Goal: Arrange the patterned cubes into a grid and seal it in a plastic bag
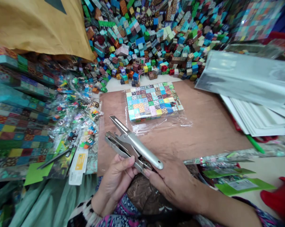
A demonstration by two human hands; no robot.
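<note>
A silver plier stapler (141, 146) is held above the near edge of a brown board (211, 126), its jaws apart and pointing up and left. My left hand (119, 179) pinches its lower arm between thumb and fingers. Wrapped round the handle end from the right is my right hand (173, 176), with its thumb at the stapler's rear. Beyond the stapler, a block of small colourful patterned cubes (154, 102) in a clear plastic bag lies on the board, touched by neither hand.
Loose cubes (142, 41) are heaped at the back. Stacked cube blocks (19, 135) and small bagged pieces (76, 110) fill the left. White cards (256, 121) and clear plastic bags (246, 75) lie right, above green-topped packets (244, 186).
</note>
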